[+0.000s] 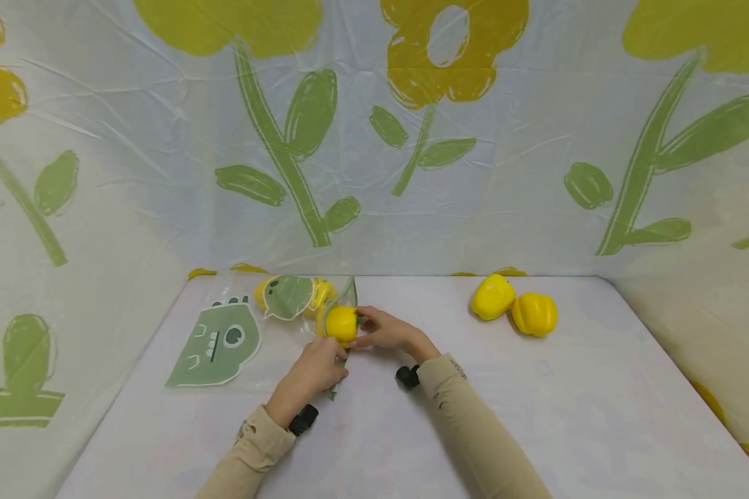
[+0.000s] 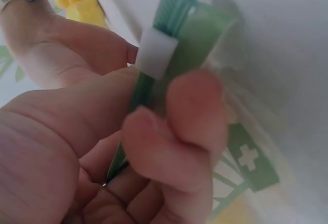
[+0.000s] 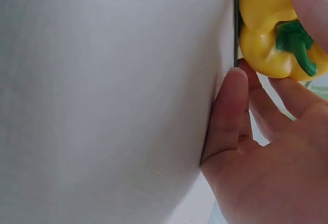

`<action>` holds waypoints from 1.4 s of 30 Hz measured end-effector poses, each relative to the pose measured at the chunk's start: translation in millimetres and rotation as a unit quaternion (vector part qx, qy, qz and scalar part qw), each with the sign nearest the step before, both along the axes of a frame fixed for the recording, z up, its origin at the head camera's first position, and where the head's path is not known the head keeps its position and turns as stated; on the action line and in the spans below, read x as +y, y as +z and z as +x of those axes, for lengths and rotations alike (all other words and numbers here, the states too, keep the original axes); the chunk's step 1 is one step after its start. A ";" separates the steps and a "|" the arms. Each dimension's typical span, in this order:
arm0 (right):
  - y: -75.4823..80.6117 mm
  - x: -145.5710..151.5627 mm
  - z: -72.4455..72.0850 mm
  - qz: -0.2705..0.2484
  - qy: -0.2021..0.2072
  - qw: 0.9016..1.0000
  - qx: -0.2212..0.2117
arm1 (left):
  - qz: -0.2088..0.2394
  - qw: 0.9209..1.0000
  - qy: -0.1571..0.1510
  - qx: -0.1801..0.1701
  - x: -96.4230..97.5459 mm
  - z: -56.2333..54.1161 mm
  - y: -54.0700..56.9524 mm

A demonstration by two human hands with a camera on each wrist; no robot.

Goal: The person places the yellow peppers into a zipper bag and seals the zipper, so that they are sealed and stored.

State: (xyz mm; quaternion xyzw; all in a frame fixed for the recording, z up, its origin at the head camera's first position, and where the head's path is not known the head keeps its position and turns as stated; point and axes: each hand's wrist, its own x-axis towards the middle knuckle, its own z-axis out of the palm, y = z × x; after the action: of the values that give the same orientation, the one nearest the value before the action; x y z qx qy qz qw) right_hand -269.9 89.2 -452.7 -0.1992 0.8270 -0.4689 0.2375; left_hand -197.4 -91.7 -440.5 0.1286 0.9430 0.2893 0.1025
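A clear zip bag (image 1: 215, 346) printed with green cartoon dinosaurs lies on the table, its mouth facing right. My left hand (image 1: 312, 371) pinches the lower part of that mouth. In the left wrist view, its thumb and fingers hold the green zip strip, next to a white slider (image 2: 156, 52). A yellow bell pepper (image 1: 341, 324) is at the mouth, partly behind the bag's edge. My right hand (image 1: 383, 328) holds it from the right, its green stem (image 3: 294, 42) toward the palm. Other yellow things (image 1: 321, 294) show through the bag; the print partly hides them.
Two more yellow bell peppers, one upper left (image 1: 493, 296) and one lower right (image 1: 535, 314), sit side by side at the back right of the table. A white cloth with printed flowers (image 1: 449, 41) hangs behind and along both sides. Each wrist carries a small black camera (image 1: 408, 377).
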 end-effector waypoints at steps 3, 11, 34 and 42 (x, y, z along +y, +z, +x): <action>-1.1 2.5 -1.5 -0.002 0.009 1.000 -0.009 | -0.018 0.999 -0.011 0.031 1.0 0.4 0.3; -1.4 4.5 -0.8 0.010 0.019 1.000 -0.004 | -0.033 0.996 -0.020 0.077 1.8 3.4 7.2; 0.0 -10.5 1.9 0.043 -0.010 0.998 0.048 | 0.021 0.999 -0.044 0.021 -3.0 0.2 3.3; -8.8 3.0 -7.6 -0.054 -0.012 0.998 -0.040 | 0.024 0.998 -0.051 0.002 -7.1 -1.5 1.6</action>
State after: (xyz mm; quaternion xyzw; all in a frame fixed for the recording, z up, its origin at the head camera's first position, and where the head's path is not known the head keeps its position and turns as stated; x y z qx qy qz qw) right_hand -277.5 92.2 -461.5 -0.1829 0.7928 -0.5230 0.2539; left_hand -198.9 -98.8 -438.9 0.1798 0.9282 0.3059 0.1121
